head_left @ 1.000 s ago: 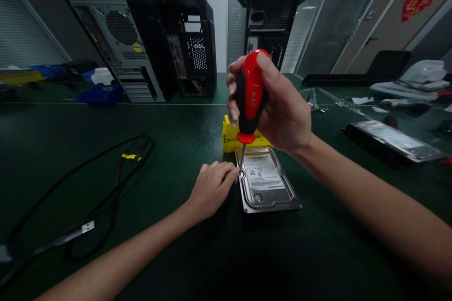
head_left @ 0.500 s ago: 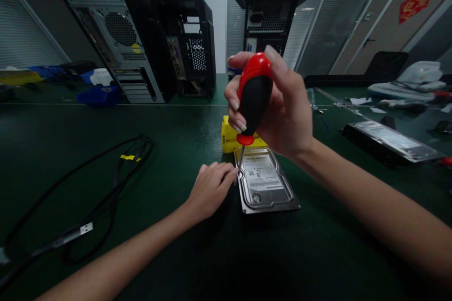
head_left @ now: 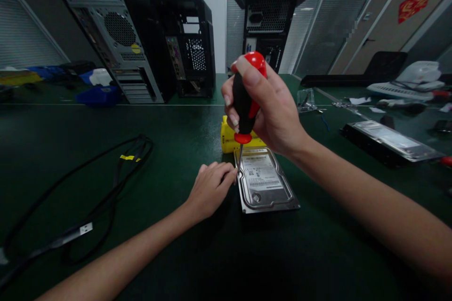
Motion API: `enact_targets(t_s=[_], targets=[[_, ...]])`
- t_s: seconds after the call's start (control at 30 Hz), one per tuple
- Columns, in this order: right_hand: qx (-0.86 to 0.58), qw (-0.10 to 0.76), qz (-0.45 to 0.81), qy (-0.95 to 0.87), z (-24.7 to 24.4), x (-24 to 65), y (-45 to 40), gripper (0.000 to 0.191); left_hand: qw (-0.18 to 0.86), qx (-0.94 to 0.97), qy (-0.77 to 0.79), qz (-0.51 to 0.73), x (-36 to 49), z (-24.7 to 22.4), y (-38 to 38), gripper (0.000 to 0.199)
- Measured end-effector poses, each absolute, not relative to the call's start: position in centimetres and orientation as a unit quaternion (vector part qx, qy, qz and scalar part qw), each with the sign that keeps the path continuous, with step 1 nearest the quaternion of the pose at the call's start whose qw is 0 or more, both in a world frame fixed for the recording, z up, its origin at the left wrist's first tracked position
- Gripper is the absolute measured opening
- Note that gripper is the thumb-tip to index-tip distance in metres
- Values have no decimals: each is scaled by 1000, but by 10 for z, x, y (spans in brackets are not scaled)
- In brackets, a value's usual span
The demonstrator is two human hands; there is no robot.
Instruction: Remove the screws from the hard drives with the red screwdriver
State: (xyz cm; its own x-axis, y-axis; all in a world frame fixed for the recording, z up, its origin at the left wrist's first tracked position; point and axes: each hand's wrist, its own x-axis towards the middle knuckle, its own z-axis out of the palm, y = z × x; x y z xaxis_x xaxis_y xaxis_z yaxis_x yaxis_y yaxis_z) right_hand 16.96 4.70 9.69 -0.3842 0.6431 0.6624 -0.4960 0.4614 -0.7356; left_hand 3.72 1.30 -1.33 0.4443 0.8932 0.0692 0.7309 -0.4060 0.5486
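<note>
My right hand (head_left: 271,103) is wrapped around the red and black handle of a screwdriver (head_left: 243,103), its thumb lying over the upper part. The thin metal shaft slants down, and its tip meets the left long edge of a silver hard drive (head_left: 266,174). That drive lies label up on the green table. Beside the same edge, my left hand (head_left: 213,186) rests low with curled fingers, thumb and fingertips pressed against the drive close to the screwdriver tip. A yellow object (head_left: 228,138) stands just behind the drive, partly covered by my right hand.
Computer cases (head_left: 136,33) stand along the back. A looped black USB cable (head_left: 115,188) lies at left, near a blue tray (head_left: 99,96). To the right are a second drive in a black bracket (head_left: 388,141), a small clear bag (head_left: 305,100) and a white device (head_left: 406,82).
My right hand has turned with the screwdriver handle, its thumb swinging over to the left across the grip. The left hand and the hard drive stay in place.
</note>
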Motion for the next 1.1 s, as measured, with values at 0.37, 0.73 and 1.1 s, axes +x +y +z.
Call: enact_targets(t_s=[0.37,0.73,1.1], targets=[[-84,534,506,-672,102,170,40,31,223,821,496,175,37,-13,13,36],[-120,551,456,-688,97,170,40,26,217,821,498,175,37,-13,13,36],[-165,578,444,-665,99,169,45,39,200,827,499,164,37,-13,12,35]])
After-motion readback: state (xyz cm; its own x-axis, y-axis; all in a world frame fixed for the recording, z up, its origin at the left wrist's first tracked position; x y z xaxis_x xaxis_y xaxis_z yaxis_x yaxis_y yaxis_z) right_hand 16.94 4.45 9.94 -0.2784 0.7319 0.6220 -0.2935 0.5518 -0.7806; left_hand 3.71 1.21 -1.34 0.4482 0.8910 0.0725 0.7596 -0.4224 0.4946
